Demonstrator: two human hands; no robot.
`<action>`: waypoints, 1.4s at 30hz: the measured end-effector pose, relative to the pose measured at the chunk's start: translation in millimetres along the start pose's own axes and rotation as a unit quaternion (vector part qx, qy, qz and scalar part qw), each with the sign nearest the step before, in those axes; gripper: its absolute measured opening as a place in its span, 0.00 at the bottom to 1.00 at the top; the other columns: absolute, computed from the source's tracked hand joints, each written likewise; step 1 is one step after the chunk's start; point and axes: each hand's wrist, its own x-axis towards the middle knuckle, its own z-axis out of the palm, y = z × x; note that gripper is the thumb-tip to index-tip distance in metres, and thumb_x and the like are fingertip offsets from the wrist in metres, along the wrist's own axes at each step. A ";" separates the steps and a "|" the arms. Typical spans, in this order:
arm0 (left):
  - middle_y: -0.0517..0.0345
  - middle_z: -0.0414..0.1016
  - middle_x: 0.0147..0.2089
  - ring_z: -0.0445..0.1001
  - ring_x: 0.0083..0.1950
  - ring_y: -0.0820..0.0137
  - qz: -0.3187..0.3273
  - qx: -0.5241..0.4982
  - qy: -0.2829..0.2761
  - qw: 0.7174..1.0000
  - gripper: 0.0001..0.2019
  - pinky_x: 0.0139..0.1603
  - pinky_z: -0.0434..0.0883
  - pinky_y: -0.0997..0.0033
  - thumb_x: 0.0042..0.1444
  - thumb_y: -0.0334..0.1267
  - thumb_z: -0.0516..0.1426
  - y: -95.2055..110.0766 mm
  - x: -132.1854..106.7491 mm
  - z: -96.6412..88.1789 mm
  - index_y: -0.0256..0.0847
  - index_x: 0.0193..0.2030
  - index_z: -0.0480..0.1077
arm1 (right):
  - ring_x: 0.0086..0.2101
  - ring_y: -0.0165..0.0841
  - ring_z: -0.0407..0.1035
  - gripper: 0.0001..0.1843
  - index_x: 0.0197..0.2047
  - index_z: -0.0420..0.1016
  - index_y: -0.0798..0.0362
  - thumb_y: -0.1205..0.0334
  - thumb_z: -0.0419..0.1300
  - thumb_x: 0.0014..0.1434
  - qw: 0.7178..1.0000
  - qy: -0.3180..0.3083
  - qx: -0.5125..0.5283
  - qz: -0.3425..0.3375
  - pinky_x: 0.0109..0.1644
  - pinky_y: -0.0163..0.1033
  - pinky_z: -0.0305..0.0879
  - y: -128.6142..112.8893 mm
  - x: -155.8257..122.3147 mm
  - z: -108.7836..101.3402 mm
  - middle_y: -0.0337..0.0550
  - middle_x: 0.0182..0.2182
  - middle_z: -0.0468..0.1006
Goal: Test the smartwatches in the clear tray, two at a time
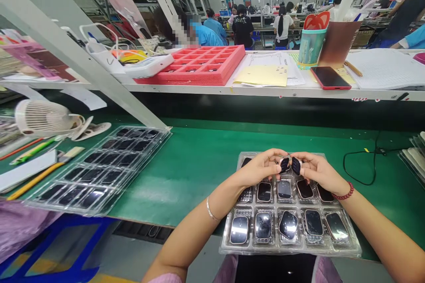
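Left hand (258, 169) and right hand (319, 172) each pinch a small dark watch body (284, 165) above a clear plastic tray (292, 251)

Both hands are curled inward, not spread. The left fingertips grip the first piece by its edges, and the right fingertips hold a second watch body (296, 166) the same way, just beside it. Both pieces are over the back row of the tray, whose pockets hold more watch bodies in rows. The tray sits at the near edge of the green bench (186, 185). A second clear tray (73, 212) of dark pieces lies toward the bench's left end. A red beaded bracelet (345, 193) circles the right wrist.
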 end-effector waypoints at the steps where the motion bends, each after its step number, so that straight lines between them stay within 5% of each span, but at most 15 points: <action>1: 0.54 0.68 0.43 0.71 0.31 0.76 0.001 0.002 0.000 1.000 0.25 0.27 0.61 0.76 0.50 0.47 0.63 0.3 -0.1 0.1 0.40 0.53 0.64 | 0.20 0.26 0.63 0.24 0.55 0.69 0.52 0.57 0.63 0.55 1.000 0.000 -0.002 0.000 0.24 0.33 0.66 0.0 0.0 -0.1 0.35 0.23 0.71; 10: 0.54 0.69 0.42 0.71 0.30 0.77 -0.003 0.005 -0.001 1.000 0.24 0.27 0.62 0.77 0.50 0.46 0.63 -0.2 0.1 -0.1 0.39 0.52 0.65 | 0.20 0.26 0.63 0.23 0.55 0.69 0.52 0.58 0.62 0.56 1.000 0.005 -0.019 -0.002 0.24 0.34 0.66 -0.8 -1.5 5.5 0.36 0.24 0.72; 16: 0.50 0.72 0.43 0.75 0.39 0.69 0.007 -0.001 0.021 1.000 0.22 0.30 0.67 0.75 0.55 0.44 0.59 0.9 1.9 1.8 0.38 0.54 0.66 | 0.26 0.32 0.73 0.26 0.60 0.65 0.54 0.57 0.59 0.59 1.000 0.008 0.006 -0.004 0.34 0.41 0.74 -0.2 -0.9 4.8 0.40 0.27 0.76; 21: 0.49 0.73 0.45 0.75 0.41 0.67 0.014 0.013 0.065 0.998 0.20 0.32 0.67 0.74 0.52 0.37 0.61 3.6 0.1 4.5 0.38 0.52 0.65 | 0.35 0.35 0.76 0.26 0.60 0.64 0.51 0.59 0.59 0.58 1.000 0.019 0.010 -0.018 0.36 0.44 0.76 -0.8 0.3 4.6 0.48 0.41 0.78; 28: 0.55 0.74 0.38 0.73 0.35 0.73 0.026 0.051 0.077 0.995 0.18 0.37 0.68 0.72 0.48 0.29 0.58 2.5 2.9 6.5 0.37 0.48 0.66 | 0.33 0.33 0.74 0.22 0.56 0.66 0.50 0.63 0.58 0.57 0.999 -0.005 -0.019 -0.029 0.35 0.41 0.74 -4.5 -0.8 8.9 0.50 0.47 0.77; 32: 0.54 0.75 0.36 0.73 0.33 0.73 0.040 0.082 0.098 0.991 0.13 0.37 0.69 0.70 0.53 0.33 0.56 9.1 -3.4 5.9 0.36 0.46 0.66 | 0.33 0.35 0.75 0.15 0.50 0.68 0.52 0.58 0.55 0.60 0.993 0.074 -0.078 -0.040 0.38 0.43 0.72 -5.9 -0.7 -1.5 0.48 0.40 0.80; 34: 0.53 0.75 0.35 0.73 0.35 0.70 0.053 0.158 0.126 0.978 0.08 0.40 0.69 0.69 0.55 0.36 0.55 13.8 -17.4 2.8 0.36 0.41 0.68 | 0.36 0.38 0.74 0.10 0.42 0.70 0.51 0.57 0.54 0.60 0.964 0.169 -0.199 -0.055 0.42 0.46 0.70 -3.0 -2.7 -15.2 0.46 0.35 0.80; 36: 0.53 0.76 0.38 0.73 0.40 0.67 0.068 0.281 0.153 0.945 0.06 0.44 0.68 0.67 0.56 0.37 0.54 15.9 -37.9 -2.4 0.38 0.36 0.71 | 0.40 0.42 0.72 0.07 0.35 0.73 0.51 0.58 0.55 0.58 0.902 0.224 -0.363 -0.069 0.47 0.50 0.66 2.1 -6.0 -32.0 0.46 0.36 0.79; 39: 0.53 0.76 0.45 0.70 0.51 0.61 0.066 0.441 0.152 0.882 0.08 0.55 0.63 0.58 0.57 0.37 0.54 12.0 -69.1 -9.7 0.41 0.32 0.73 | 0.47 0.47 0.68 0.09 0.31 0.75 0.51 0.59 0.55 0.56 0.829 0.220 -0.507 -0.089 0.53 0.56 0.61 8.0 -10.2 -48.6 0.49 0.42 0.78; 42: 0.49 0.72 0.54 0.64 0.59 0.56 0.037 0.531 0.175 0.828 0.07 0.61 0.57 0.50 0.57 0.37 0.54 3.8 -85.3 -11.5 0.41 0.36 0.74 | 0.53 0.50 0.63 0.09 0.34 0.77 0.52 0.59 0.56 0.57 0.804 0.199 -0.547 -0.120 0.55 0.58 0.60 2.5 -11.3 -37.3 0.53 0.47 0.75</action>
